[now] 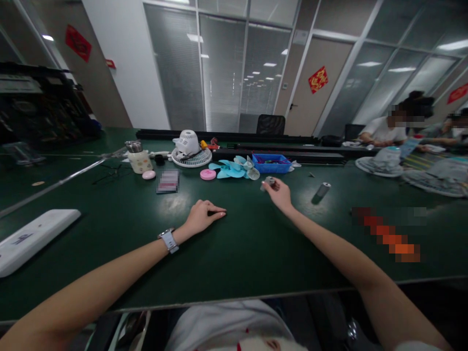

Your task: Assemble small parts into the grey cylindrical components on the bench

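While stretched forward over the green table [234,258], pinches a small grey cylinder [268,182] in the right grip [280,192], fingers closed on it, just short of the blue tray [272,164] and pale blue fan blades [234,169]. Rests the left grip [204,216] palm-down on the table, fingers loosely curled, empty. Lying nearby to the right: a second cylinder [323,188].
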A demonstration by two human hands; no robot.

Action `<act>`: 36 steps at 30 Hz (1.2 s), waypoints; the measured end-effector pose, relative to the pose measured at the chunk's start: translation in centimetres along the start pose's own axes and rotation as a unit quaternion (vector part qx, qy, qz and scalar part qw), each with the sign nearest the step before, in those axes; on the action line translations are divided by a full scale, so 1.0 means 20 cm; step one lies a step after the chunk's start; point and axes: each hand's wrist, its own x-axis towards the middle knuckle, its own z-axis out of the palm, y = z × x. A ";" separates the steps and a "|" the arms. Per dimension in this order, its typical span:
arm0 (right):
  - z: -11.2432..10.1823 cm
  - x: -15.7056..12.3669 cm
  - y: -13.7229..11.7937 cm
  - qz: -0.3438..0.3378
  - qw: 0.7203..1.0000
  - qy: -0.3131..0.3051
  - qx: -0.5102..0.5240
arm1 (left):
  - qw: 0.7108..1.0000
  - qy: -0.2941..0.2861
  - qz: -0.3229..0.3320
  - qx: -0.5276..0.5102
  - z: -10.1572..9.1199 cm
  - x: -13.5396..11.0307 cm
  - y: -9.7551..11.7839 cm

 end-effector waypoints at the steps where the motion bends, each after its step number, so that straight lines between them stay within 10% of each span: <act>1: -0.06 0.09 0.07 0.015 0.998 0.048 -0.049 | 1.000 0.007 -0.002 -0.010 0.00 0.00 -0.01; 10: -0.41 0.39 0.45 0.177 0.942 0.156 -0.240 | 0.977 0.139 -0.112 -0.117 0.02 0.03 0.01; 17: -0.23 0.23 0.27 0.086 0.933 0.224 -0.268 | 0.962 0.174 -0.138 -0.155 0.03 0.02 -0.01; 23: 0.15 -0.13 -0.22 -0.100 0.979 -0.016 -0.179 | 0.959 0.183 -0.144 -0.160 0.03 0.02 -0.01; 28: 0.31 -0.30 -0.33 -0.132 0.939 -0.305 -0.090 | 0.962 0.179 -0.138 -0.155 0.03 0.02 0.00; 36: 0.29 -0.23 -0.27 -0.132 0.954 -0.256 -0.081 | 0.963 0.176 -0.138 -0.153 0.02 0.02 0.01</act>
